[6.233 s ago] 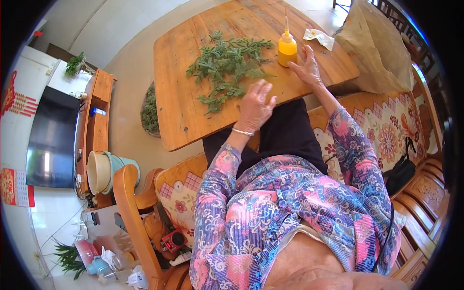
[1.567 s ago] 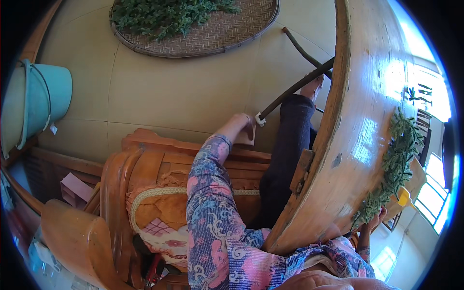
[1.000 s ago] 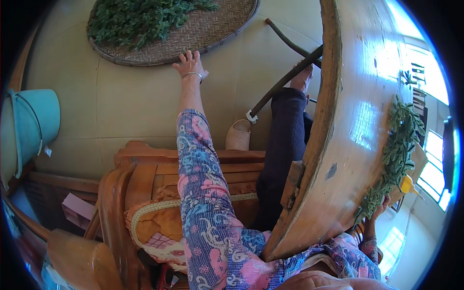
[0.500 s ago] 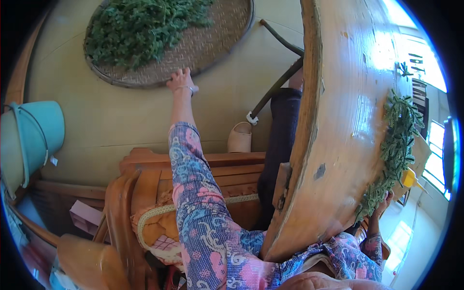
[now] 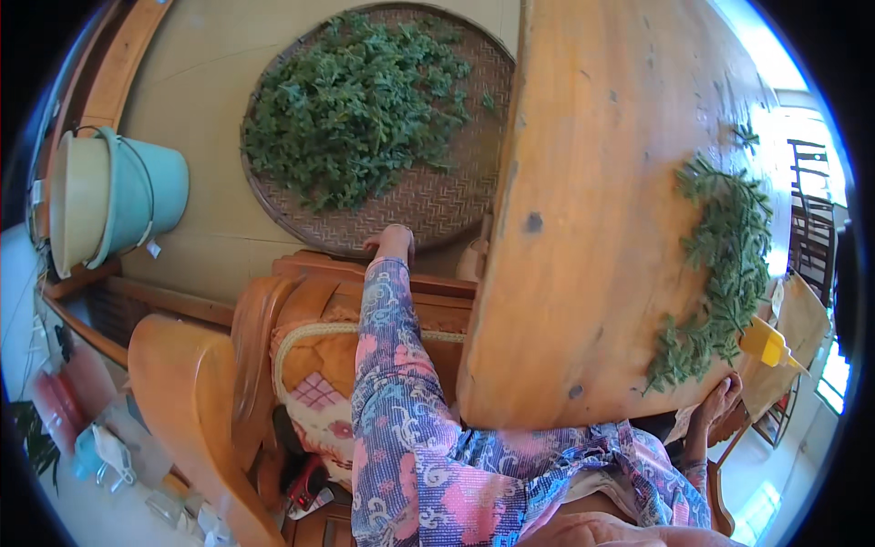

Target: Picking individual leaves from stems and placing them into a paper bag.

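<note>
A round woven bamboo tray (image 5: 456, 205) lies on the floor at the far side, heaped with cut green leafy sprigs (image 5: 355, 118). Stretched out ahead, my left hand (image 5: 394, 242) is closed over the tray's near rim; its fingertips are partly hidden. To the right, my right hand (image 5: 720, 398) rests at the near edge of the wooden table (image 5: 583, 273), fingers slightly bent and apart, with nothing seen in it. Along the table's right side runs a row of needle-leaved green branches (image 5: 729, 264), the nearest end close to my right hand.
A pale blue bucket with a cream one (image 5: 150, 196) stands at the left. A carved wooden chair (image 5: 182, 383) with a patterned cushion (image 5: 314, 365) sits below my left arm. Beyond the table are a yellow object (image 5: 764, 343), a cardboard sheet (image 5: 797, 319) and dark chairs (image 5: 809, 210).
The tray has slid nearer with my left hand at its rim and now lies close to the wooden chair. The view has shifted. My right hand stays by the table edge.
</note>
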### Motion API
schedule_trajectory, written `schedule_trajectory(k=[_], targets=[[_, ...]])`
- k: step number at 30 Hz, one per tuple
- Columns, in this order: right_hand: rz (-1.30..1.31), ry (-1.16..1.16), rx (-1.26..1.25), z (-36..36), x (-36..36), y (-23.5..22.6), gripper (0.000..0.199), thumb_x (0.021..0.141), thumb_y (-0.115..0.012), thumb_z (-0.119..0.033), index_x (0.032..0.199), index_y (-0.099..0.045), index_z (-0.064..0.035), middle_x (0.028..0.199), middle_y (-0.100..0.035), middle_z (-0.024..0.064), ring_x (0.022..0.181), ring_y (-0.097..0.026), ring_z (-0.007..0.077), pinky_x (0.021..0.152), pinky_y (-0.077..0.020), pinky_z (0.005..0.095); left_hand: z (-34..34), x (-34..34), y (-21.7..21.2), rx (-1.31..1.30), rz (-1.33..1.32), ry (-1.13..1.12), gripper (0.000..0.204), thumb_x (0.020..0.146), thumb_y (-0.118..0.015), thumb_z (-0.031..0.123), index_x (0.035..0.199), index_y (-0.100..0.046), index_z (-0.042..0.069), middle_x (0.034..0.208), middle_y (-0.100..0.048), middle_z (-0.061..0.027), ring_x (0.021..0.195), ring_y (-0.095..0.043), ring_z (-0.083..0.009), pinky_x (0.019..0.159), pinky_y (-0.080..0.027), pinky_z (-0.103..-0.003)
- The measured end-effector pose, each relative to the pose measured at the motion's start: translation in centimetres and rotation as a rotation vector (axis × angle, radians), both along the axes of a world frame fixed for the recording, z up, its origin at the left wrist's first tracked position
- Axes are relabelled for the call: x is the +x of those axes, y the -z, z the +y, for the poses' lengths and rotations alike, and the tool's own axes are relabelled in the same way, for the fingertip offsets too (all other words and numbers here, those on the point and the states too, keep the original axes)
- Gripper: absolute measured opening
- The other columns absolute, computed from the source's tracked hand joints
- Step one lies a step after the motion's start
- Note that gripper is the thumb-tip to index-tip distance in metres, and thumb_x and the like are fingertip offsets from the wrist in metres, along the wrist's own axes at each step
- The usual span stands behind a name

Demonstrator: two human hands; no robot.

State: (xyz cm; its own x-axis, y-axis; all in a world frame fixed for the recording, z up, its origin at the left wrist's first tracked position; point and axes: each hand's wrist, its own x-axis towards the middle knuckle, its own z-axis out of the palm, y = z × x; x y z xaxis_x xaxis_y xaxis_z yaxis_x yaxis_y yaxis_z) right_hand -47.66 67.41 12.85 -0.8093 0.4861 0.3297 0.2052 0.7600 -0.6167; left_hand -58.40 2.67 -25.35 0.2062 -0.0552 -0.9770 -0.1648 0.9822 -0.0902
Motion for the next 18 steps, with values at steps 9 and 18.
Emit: schedule_trajectory(k=[9,18], targets=[[0.254,-0.106,0.067,-0.4,0.4,0.6,0.020,0.088,-0.046,-0.008,0.105,-0.056,-0.0029,0.103,-0.055,0.0062,0.092,-0.050,0.0169,0.088,-0.0383,0.0262,4.7,9.0,-17.6,0.166,1.302,-0.732,0.042,0.084,-0.057,0.030,0.118,-0.056,0.006,0.109,-0.059,-0.0114,0.096,-0.054,-0.0236,0.080,-0.045,-0.039],[0.493,-0.224,0.267,-3.9,0.8,-1.1,0.013,0.076,-0.053,0.000,0.088,-0.056,-0.0051,0.098,-0.059,0.0076,0.092,-0.052,0.0245,0.086,-0.0398,0.0329,3.3,12.3,-40.8,1.056,2.396,-0.855,0.037,0.078,-0.051,0.009,0.113,-0.060,0.001,0.103,-0.065,-0.0141,0.090,-0.062,-0.0247,0.080,-0.050,-0.029]])
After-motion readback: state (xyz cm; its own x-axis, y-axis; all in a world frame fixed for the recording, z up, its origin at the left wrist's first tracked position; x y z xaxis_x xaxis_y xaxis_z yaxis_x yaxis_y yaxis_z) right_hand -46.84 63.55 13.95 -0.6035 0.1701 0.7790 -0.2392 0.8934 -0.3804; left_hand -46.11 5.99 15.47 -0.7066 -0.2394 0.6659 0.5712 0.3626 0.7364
